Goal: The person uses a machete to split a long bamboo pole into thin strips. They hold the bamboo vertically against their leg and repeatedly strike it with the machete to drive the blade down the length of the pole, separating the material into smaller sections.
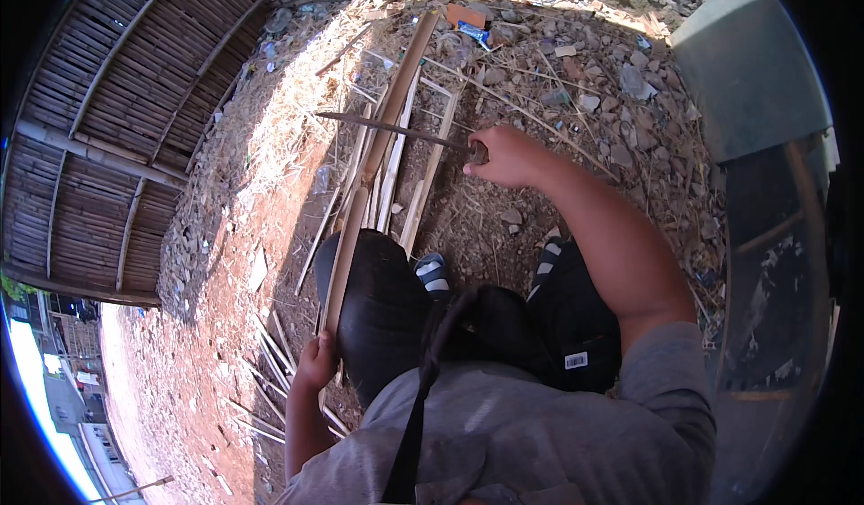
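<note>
A long split length of bamboo [344,262] slants from beside my left thigh toward the far rubble. My left hand [317,361] is closed around its near end. My right hand [504,156] grips the handle of a long, thin-bladed machete [409,133], held out ahead of my knees. Its dark blade points left and crosses the bamboo roughly at a right angle. Whether the edge touches the bamboo or has cut into it, I cannot tell. The bamboo's near part passes over my left knee [364,266].
Several pale bamboo strips [392,167] lie on the ground under the held piece, with more strips [270,361] by my left side. Stones and rubble [621,118] spread ahead right. A woven bamboo wall [117,82] stands left, and a grey-green panel [751,73] stands right.
</note>
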Demonstrator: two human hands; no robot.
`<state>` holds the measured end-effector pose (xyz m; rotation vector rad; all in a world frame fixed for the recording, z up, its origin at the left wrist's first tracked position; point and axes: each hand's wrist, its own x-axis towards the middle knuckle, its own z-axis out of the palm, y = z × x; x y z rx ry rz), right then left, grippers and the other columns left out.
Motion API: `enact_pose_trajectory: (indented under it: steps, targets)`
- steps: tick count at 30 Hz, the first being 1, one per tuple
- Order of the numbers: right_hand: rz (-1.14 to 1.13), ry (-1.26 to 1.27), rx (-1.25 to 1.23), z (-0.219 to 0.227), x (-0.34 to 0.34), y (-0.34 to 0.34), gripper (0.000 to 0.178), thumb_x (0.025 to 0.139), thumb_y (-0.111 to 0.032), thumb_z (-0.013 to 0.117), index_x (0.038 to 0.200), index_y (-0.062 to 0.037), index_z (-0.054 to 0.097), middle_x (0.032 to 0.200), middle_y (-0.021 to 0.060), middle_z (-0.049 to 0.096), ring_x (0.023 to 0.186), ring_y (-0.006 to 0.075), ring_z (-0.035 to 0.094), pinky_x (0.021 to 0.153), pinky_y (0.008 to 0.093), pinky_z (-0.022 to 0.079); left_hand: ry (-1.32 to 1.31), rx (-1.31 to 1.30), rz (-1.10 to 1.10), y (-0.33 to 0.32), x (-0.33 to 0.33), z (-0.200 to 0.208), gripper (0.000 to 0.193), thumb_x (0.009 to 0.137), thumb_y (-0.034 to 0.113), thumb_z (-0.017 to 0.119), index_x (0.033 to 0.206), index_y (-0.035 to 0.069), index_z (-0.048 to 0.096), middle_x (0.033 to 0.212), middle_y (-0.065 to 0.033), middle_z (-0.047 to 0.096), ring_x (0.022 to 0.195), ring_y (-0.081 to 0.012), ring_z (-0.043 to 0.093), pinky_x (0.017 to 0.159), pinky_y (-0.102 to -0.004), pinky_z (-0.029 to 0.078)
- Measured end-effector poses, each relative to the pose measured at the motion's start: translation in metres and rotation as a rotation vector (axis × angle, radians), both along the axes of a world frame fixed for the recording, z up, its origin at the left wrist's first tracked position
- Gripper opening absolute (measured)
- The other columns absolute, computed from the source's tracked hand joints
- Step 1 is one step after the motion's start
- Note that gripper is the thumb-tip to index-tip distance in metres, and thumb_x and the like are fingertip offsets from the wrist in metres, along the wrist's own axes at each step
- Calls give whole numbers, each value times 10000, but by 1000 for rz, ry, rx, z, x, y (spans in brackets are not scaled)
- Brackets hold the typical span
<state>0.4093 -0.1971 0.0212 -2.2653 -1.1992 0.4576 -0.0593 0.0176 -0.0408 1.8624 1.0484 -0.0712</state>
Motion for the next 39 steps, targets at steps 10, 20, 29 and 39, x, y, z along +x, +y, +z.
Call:
enact_pose_trajectory:
  steps: [10, 20, 29, 39]
  targets:
    - [255, -81, -34, 2, -29, 18, 232, 821, -323, 751, 927, -124, 695, 873, 119, 702, 896, 330, 692, 773, 464, 540, -10, 51, -17, 5, -6, -6, 611, 1047, 578, 357, 717, 94, 530, 587, 7, 492, 504, -100, 442, 466, -286, 345]
    - [-72, 3, 89, -4, 7, 1, 352, 814, -355, 770, 969, -49, 691, 886, 164, 698, 878, 353, 686, 775, 465, 527, 17, 21, 19, 0, -1, 0, 623, 1035, 603, 364, 738, 84, 539, 595, 9, 494, 527, -102, 449, 489, -281, 357]
    - [266, 41, -66, -6, -37, 24, 321, 822, -325, 759, 995, -65, 684, 912, 172, 702, 910, 365, 684, 804, 469, 530, -2, -16, 13, 6, -7, -5, 652, 1025, 632, 347, 735, 81, 538, 598, 0, 500, 524, -111, 466, 495, -289, 367]
    - [67, 51, -8, 11, -1, 7, 446, 806, -376, 776, 1115, -61, 706, 963, 177, 712, 950, 343, 694, 850, 445, 537, -43, 29, 8, 8, -12, -16, 649, 1036, 618, 327, 712, 92, 530, 586, 11, 483, 512, -101, 451, 477, -284, 347]
